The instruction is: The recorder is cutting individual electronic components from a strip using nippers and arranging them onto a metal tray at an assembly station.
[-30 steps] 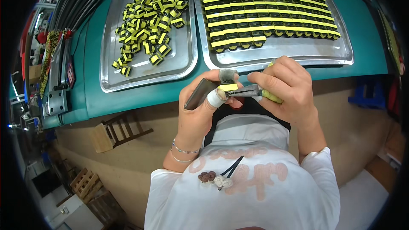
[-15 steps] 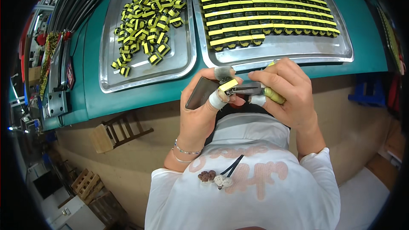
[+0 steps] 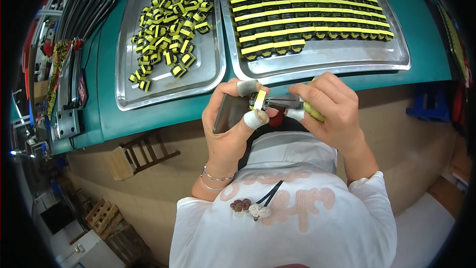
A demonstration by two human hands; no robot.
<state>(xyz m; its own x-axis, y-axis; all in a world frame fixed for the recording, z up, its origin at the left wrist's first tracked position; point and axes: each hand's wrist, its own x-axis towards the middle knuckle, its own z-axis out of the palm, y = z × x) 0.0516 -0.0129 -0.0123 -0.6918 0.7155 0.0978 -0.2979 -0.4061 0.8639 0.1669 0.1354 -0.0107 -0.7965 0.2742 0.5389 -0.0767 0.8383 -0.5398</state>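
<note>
My left hand (image 3: 225, 124), with white tape on its thumb and a greyish wrap on a finger, pinches a small black part with yellow tape (image 3: 260, 100), which looks like a little transformer. A dark flat plate (image 3: 228, 111) lies against that palm. My right hand (image 3: 334, 111) is closed round pliers (image 3: 285, 101) with slim metal jaws and a yellow-green wrapped handle. The jaws' tips meet the right side of the held part; whether they grip a pin there is too small to tell.
A metal tray (image 3: 171, 94) at the left holds a loose heap of like parts (image 3: 171, 30). Another tray (image 3: 337, 67) at the right carries them in tight rows (image 3: 307, 15). Both stand on a green table (image 3: 134, 125). A wooden stool (image 3: 144, 158) is below on the floor.
My left hand has shifted slightly left, and the held part has turned so its yellow face stands more upright. My right hand and the pliers moved a little left too.
</note>
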